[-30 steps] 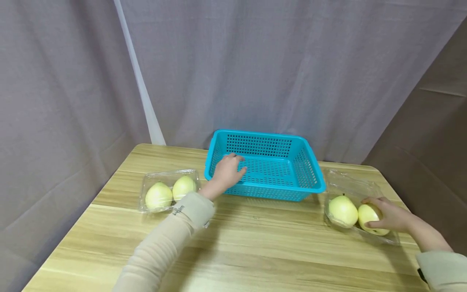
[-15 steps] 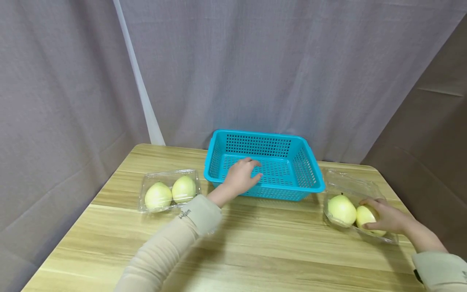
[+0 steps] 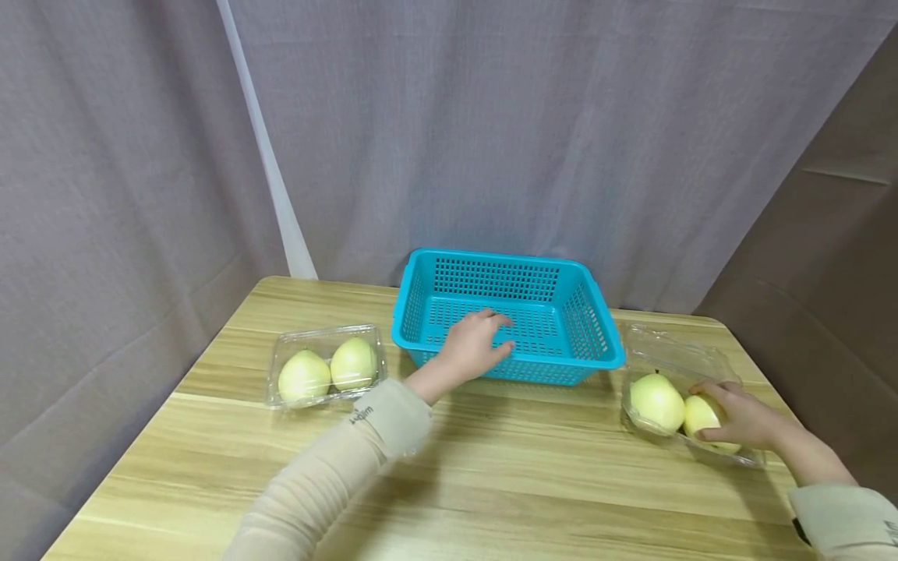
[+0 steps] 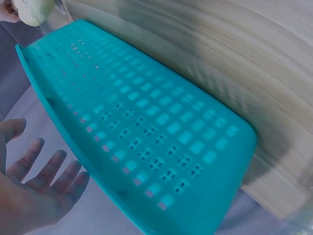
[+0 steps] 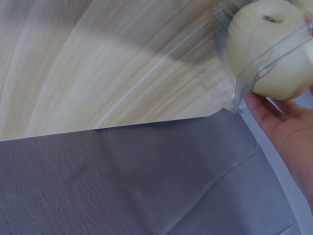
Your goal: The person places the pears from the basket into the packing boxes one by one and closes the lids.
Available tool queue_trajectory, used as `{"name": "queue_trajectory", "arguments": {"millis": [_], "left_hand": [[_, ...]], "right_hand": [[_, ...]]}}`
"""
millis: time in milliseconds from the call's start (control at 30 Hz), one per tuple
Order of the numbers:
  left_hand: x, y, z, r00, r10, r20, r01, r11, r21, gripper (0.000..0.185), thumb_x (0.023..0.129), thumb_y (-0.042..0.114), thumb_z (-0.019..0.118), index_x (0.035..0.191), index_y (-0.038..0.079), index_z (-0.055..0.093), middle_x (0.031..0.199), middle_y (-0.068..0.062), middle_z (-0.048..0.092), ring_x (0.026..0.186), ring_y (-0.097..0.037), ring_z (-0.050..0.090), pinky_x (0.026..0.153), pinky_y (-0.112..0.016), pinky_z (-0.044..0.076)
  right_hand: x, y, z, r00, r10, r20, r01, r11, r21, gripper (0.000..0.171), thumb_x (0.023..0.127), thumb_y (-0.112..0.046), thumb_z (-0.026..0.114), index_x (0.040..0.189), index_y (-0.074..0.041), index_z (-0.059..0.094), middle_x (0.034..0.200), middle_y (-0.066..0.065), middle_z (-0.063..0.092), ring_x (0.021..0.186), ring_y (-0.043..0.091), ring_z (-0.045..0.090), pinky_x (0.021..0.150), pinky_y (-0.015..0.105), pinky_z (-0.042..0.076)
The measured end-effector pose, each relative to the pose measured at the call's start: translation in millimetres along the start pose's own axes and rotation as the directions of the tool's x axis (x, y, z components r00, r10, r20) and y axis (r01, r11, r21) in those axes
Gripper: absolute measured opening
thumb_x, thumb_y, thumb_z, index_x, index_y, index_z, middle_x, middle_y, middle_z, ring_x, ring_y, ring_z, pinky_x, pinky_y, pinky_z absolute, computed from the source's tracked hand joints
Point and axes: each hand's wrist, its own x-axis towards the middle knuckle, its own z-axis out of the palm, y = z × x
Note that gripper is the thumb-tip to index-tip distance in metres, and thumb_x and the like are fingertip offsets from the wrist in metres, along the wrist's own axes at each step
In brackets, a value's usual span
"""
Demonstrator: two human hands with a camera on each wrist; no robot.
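A teal plastic basket (image 3: 491,258) stands empty at the back middle of the wooden table (image 3: 526,467). My left hand (image 3: 491,335) hovers over its near rim with fingers spread and relaxed, holding nothing; the left wrist view shows the hand (image 4: 44,181) beside the basket wall (image 4: 146,122). At the right a clear tray (image 3: 673,351) holds two yellow-green pears. My right hand (image 3: 726,417) curls round the right pear (image 3: 698,413); the other pear (image 3: 655,401) lies beside it. In the right wrist view the pear (image 5: 264,39) sits behind the tray corner (image 5: 244,78), with my palm (image 5: 286,132) under it.
A second clear tray (image 3: 288,343) with two pears (image 3: 304,376) (image 3: 353,362) sits at the left, close to the basket. Grey curtains hang behind and to both sides of the table. Bare wood lies between the trays at the front.
My left hand has slid to the right along the basket's near side. The right hand stays on the pear, shifted only slightly.
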Motion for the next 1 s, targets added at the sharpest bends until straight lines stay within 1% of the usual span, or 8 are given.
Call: {"name": "queue_trajectory", "arguments": {"millis": [100,233,333,467,733,833,933,1000], "left_hand": [[0.3,6.3,1.2,1.0,0.013,0.014,-0.013,1.0,0.003,0.037,0.092,0.031,0.06,0.125,0.014,0.061,0.126,-0.006,0.062,0.115,-0.025,0.059,0.088,-0.037,0.054],[0.9,14.3,3.9,0.999,0.029,0.03,-0.029,0.999,0.017,0.038,0.093,0.034,0.059,0.127,0.016,0.059,0.127,-0.005,0.061,0.116,-0.024,0.059,0.089,-0.036,0.053],[1.9,19.9,7.4,0.998,0.038,0.039,-0.039,0.999,0.015,0.039,0.093,0.034,0.058,0.127,0.016,0.059,0.127,-0.005,0.061,0.115,-0.024,0.059,0.088,-0.036,0.054],[4.9,32.5,12.8,0.997,0.062,0.052,-0.063,0.998,0.008,0.039,0.093,0.034,0.058,0.128,0.016,0.058,0.127,-0.003,0.061,0.115,-0.023,0.059,0.088,-0.033,0.054],[9.5,66.4,24.0,0.989,0.135,0.068,-0.136,0.991,0.015,0.036,0.093,0.037,0.057,0.126,0.02,0.06,0.122,0.004,0.063,0.109,-0.014,0.061,0.085,-0.024,0.052],[9.2,76.4,29.2,0.986,0.152,0.074,-0.153,0.988,0.006,0.036,0.093,0.037,0.056,0.125,0.021,0.06,0.12,0.005,0.064,0.107,-0.012,0.062,0.083,-0.023,0.052],[9.0,85.5,34.7,0.982,0.174,0.075,-0.174,0.985,0.0,0.035,0.093,0.038,0.056,0.124,0.022,0.061,0.118,0.006,0.065,0.104,-0.01,0.063,0.081,-0.021,0.052],[9.5,91.2,38.2,0.979,0.192,0.072,-0.192,0.981,0.0,0.035,0.093,0.038,0.056,0.124,0.021,0.061,0.118,0.006,0.065,0.104,-0.009,0.063,0.081,-0.019,0.052]], "right_hand": [[-0.1,-0.2,0.5,1.0,-0.008,0.001,0.008,1.0,-0.005,0.061,0.064,-0.017,0.084,0.11,0.007,0.052,0.106,0.036,0.052,0.096,0.053,0.051,0.067,0.055,0.049],[-0.1,-0.1,0.5,1.0,-0.006,0.028,0.006,1.0,0.008,0.064,0.067,-0.018,0.082,0.115,0.01,0.05,0.113,0.04,0.049,0.1,0.057,0.047,0.073,0.064,0.045],[-0.1,-0.2,-0.1,0.999,-0.001,0.047,0.0,1.0,0.025,0.065,0.069,-0.019,0.081,0.117,0.011,0.05,0.115,0.042,0.046,0.103,0.059,0.045,0.075,0.066,0.044],[-0.1,-0.3,-1.9,0.999,0.004,0.051,-0.006,0.999,0.035,0.062,0.072,-0.02,0.08,0.117,0.011,0.05,0.115,0.042,0.046,0.102,0.059,0.045,0.075,0.065,0.044],[-0.8,-1.1,-5.0,0.999,-0.005,0.035,0.005,1.0,0.027,0.055,0.077,-0.024,0.076,0.115,0.009,0.053,0.112,0.039,0.051,0.101,0.058,0.048,0.076,0.064,0.044],[-1.5,-2.3,-8.0,0.999,0.011,0.046,-0.013,0.999,0.048,0.052,0.081,-0.024,0.073,0.116,0.009,0.053,0.114,0.039,0.05,0.103,0.057,0.047,0.077,0.064,0.044],[-1.7,-3.0,-11.7,0.997,0.04,0.068,-0.045,0.997,0.067,0.051,0.086,-0.024,0.068,0.119,0.011,0.051,0.116,0.041,0.047,0.104,0.059,0.045,0.076,0.064,0.044],[-1.2,-2.8,-14.1,0.996,0.053,0.069,-0.058,0.996,0.067,0.051,0.087,-0.024,0.067,0.12,0.011,0.051,0.116,0.04,0.047,0.105,0.059,0.044,0.077,0.064,0.044]]}}
